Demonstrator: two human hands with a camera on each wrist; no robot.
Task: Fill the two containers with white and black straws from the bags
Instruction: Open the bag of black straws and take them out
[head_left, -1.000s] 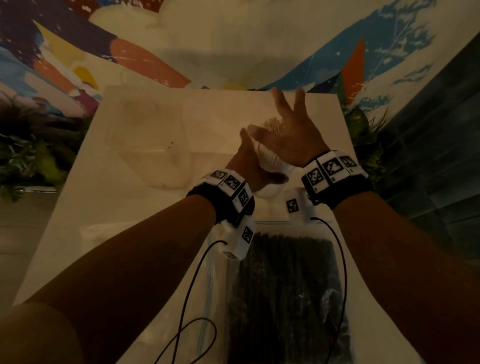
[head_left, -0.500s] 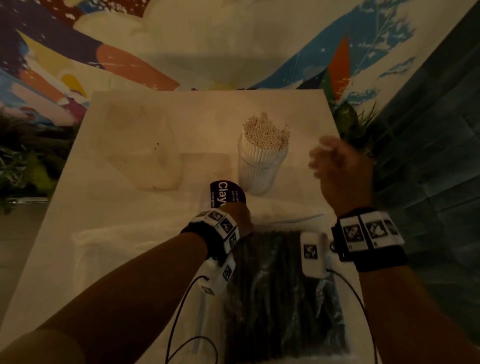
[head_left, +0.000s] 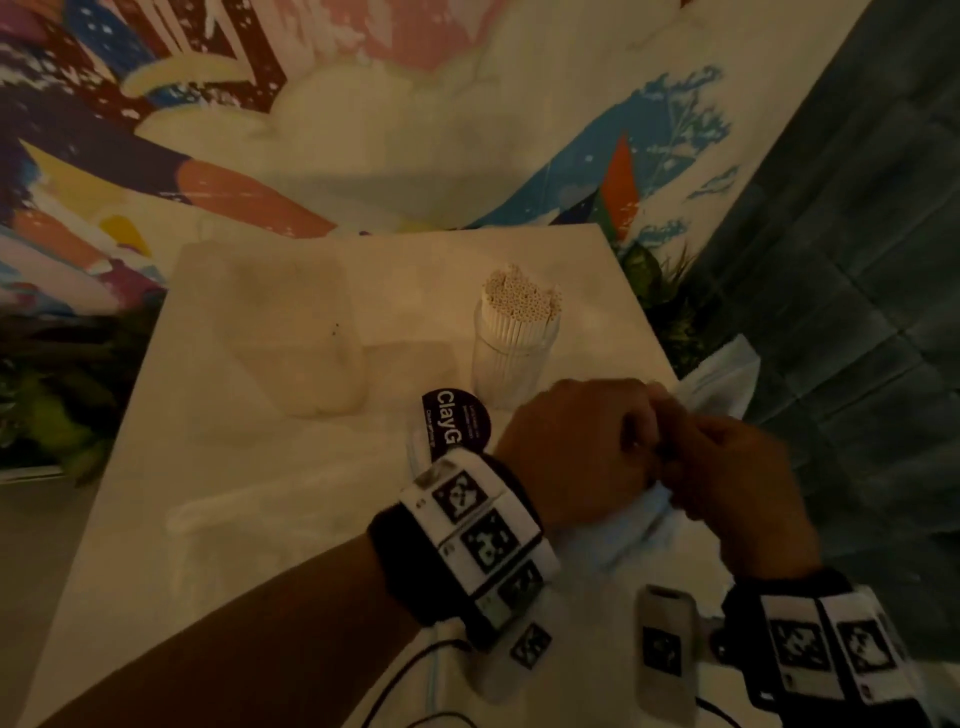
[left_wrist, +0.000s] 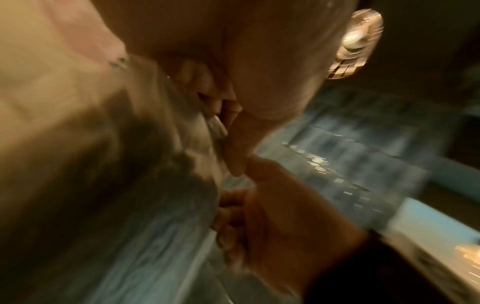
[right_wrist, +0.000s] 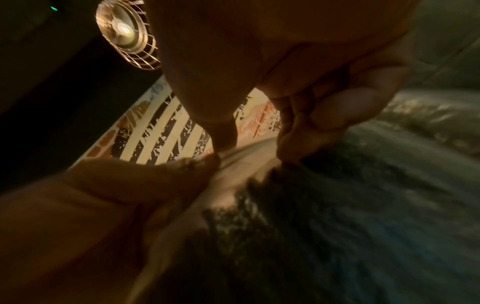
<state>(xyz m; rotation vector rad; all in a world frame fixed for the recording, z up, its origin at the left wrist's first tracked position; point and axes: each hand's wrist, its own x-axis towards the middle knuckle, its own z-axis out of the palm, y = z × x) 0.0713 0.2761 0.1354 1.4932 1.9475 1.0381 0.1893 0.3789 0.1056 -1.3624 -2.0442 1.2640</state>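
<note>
A clear container (head_left: 514, 358) packed with white straws (head_left: 522, 299) stands upright at the table's far right. In front of it stands a second container with a dark "Clay" label (head_left: 456, 423). My left hand (head_left: 636, 441) and right hand (head_left: 683, 470) meet at the table's right edge. Both pinch the plastic top of the bag of black straws (head_left: 719, 382), which is lifted off the table. The blurred wrist views show the bag's dark straws (left_wrist: 155, 156) below my left hand (left_wrist: 233, 144). My right hand (right_wrist: 249, 148) pinches the film over the dark straws (right_wrist: 298, 205).
A translucent plastic bag (head_left: 296, 338) stands at the back left of the white table (head_left: 156, 467), and flat clear plastic (head_left: 260, 512) lies in front of it. Plants flank the table; a painted wall is behind and a dark tiled wall is at right.
Both hands left the white-straw container and came back toward me. They took hold of the black-straw bag, which is now raised and shifted to the right.
</note>
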